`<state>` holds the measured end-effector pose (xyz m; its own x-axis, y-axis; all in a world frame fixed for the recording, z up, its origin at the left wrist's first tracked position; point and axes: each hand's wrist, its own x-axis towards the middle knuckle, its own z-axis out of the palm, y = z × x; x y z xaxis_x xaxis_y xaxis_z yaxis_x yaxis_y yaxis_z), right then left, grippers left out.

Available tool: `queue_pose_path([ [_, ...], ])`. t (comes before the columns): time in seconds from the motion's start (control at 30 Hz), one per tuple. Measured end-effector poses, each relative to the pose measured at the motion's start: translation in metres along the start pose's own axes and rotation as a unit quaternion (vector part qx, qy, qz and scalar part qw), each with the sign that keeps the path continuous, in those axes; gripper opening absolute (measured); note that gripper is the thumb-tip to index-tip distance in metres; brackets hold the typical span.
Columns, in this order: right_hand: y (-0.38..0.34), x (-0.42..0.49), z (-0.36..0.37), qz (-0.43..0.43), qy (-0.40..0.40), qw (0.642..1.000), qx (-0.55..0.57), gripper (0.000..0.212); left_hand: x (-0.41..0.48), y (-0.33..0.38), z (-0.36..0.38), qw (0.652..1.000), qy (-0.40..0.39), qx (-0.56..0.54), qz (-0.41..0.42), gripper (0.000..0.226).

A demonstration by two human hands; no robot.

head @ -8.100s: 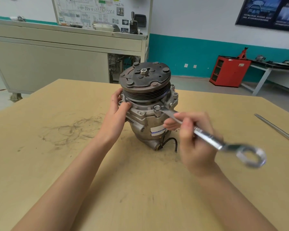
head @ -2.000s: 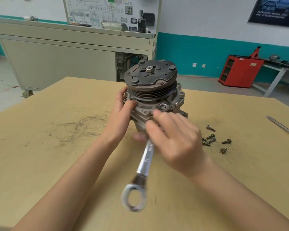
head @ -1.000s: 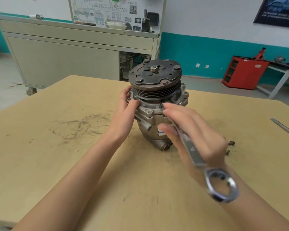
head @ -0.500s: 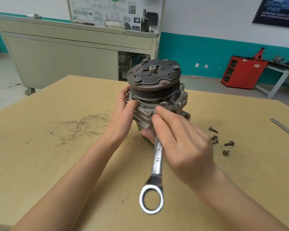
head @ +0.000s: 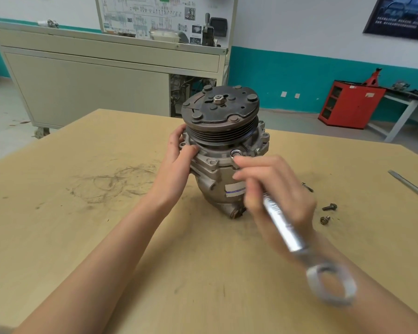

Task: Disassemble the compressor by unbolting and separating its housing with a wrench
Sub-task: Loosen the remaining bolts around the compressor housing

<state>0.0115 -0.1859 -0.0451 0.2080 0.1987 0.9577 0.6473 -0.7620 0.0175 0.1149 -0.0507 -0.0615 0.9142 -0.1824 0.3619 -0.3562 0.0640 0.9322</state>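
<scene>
Steadying the compressor (head: pixel 223 186), which stands upright near the middle of the desk (head: pixel 82 237) with its pulley (head: pixel 220 109) on top, we clasp its flange at the nine o'clock side with the left hand (head: pixel 179 160), thumb on top and fingers curled round the rim. The bolt (head: pixel 235 153) we are working sits on the near flange, and from the right hand (head: pixel 278 189) it lies at eleven o'clock, nearer that hand than the left. The wrench (head: pixel 281 222) runs along the eleven-to-five line, its blurred ring end free above the desk. Our right grip is closed round the shaft, forefinger stretched to the bolt head. Whether the open end sits on the head we cannot tell, as the fingers hide it. Loose bolts (head: pixel 329 207) lie at three o'clock of the compressor's base.
</scene>
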Motion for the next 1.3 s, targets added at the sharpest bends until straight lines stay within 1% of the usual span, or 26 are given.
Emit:
queue_pose_path([
  [0.03,0.003,-0.001,-0.003,0.073,0.009,0.993,0.097,0.032,0.000,0.000,0.000,1.000,-0.001,0.004,-0.002,0.044],
  [0.07,0.006,0.001,-0.005,0.154,0.015,0.968,0.199,0.030,0.000,0.000,0.000,1.000,-0.001,0.004,-0.004,0.043],
  [0.13,0.014,0.009,-0.007,0.288,0.029,0.885,0.366,0.030,-0.001,0.002,0.000,1.000,-0.003,0.004,-0.009,0.042],
  [0.17,0.021,0.015,-0.009,0.339,0.033,0.844,0.414,0.032,-0.001,0.002,0.000,1.000,-0.004,0.005,-0.010,0.041],
  [0.23,0.034,0.027,-0.011,0.422,0.022,0.777,0.466,0.039,-0.001,0.003,0.000,1.000,-0.002,0.005,-0.013,0.040],
  [0.3,0.043,0.035,-0.012,0.481,0.005,0.727,0.490,0.040,-0.001,0.003,0.001,1.000,-0.002,0.002,-0.017,0.041],
  [0.37,0.046,0.037,-0.012,0.509,0.016,0.695,0.508,0.041,0.000,0.002,0.000,1.000,-0.004,0.003,-0.019,0.041],
  [0.4,0.046,0.036,-0.013,0.511,0.038,0.690,0.511,0.043,0.000,0.003,0.000,1.000,-0.005,0.003,-0.021,0.041],
  [0.43,0.044,0.034,-0.014,0.503,0.067,0.697,0.506,0.045,0.000,0.003,0.000,1.000,-0.006,0.003,-0.022,0.041],
  [0.47,0.042,0.032,-0.016,0.486,0.094,0.721,0.485,0.048,0.001,0.003,0.000,1.000,-0.007,0.003,-0.022,0.040],
  [0.53,0.032,0.028,-0.018,0.425,0.117,0.805,0.397,0.048,0.001,0.003,0.000,1.000,-0.006,0.006,-0.024,0.040],
  [0.57,0.025,0.026,-0.018,0.382,0.116,0.849,0.345,0.045,0.000,0.003,0.000,1.000,-0.005,0.009,-0.024,0.040],
  [0.63,0.011,0.021,-0.014,0.291,0.099,0.915,0.260,0.036,0.000,0.003,0.000,1.000,-0.005,0.007,-0.022,0.041],
  [0.7,0.001,0.016,-0.009,0.195,0.067,0.964,0.171,0.035,0.000,0.003,0.000,1.000,-0.006,0.005,-0.019,0.041],
  [0.77,-0.003,0.012,-0.006,0.106,0.041,0.992,0.054,0.046,0.000,0.003,0.000,1.000,-0.006,0.006,-0.013,0.043],
  [0.83,-0.004,0.009,-0.006,0.025,0.030,0.998,-0.045,0.054,0.000,0.003,0.000,1.000,-0.007,0.002,-0.013,0.044],
  [0.9,-0.004,0.006,-0.005,-0.028,0.021,0.994,-0.101,0.053,-0.001,0.003,0.000,1.000,-0.013,-0.003,-0.011,0.048],
  [0.93,-0.004,0.004,-0.004,-0.047,0.017,0.992,-0.117,0.052,-0.001,0.003,0.000,1.000,-0.015,-0.004,-0.011,0.050],
  [1.0,-0.005,0.000,-0.002,-0.076,0.016,0.986,-0.149,0.049,0.000,0.002,0.000,1.000,-0.016,-0.002,-0.011,0.047],
  [1.07,-0.003,-0.003,-0.003,-0.075,0.028,0.984,-0.158,0.050,0.000,0.001,-0.001,1.000,-0.016,-0.001,-0.012,0.046],
  [1.1,0.000,-0.004,-0.003,-0.050,0.036,0.990,-0.127,0.048,0.000,0.000,-0.002,1.000,-0.017,0.001,-0.014,0.046],
  [1.13,0.002,-0.004,-0.002,-0.007,0.044,0.996,-0.071,0.044,0.000,0.000,-0.003,1.000,-0.019,0.002,-0.016,0.046],
  [1.17,0.005,-0.003,-0.002,0.048,0.054,0.997,0.005,0.038,0.000,0.000,-0.003,1.000,-0.021,0.004,-0.017,0.046],
  [1.2,0.007,-0.001,-0.001,0.110,0.063,0.988,0.092,0.030,0.000,0.000,-0.003,1.000,-0.023,0.005,-0.019,0.046],
  [1.23,0.009,0.002,0.000,0.174,0.069,0.966,0.179,0.025,0.000,0.000,-0.003,0.999,-0.024,0.004,-0.020,0.046],
  [1.3,0.020,0.010,-0.002,0.285,0.072,0.904,0.311,0.026,0.000,0.001,-0.003,0.999,-0.025,0.000,-0.022,0.050],
])
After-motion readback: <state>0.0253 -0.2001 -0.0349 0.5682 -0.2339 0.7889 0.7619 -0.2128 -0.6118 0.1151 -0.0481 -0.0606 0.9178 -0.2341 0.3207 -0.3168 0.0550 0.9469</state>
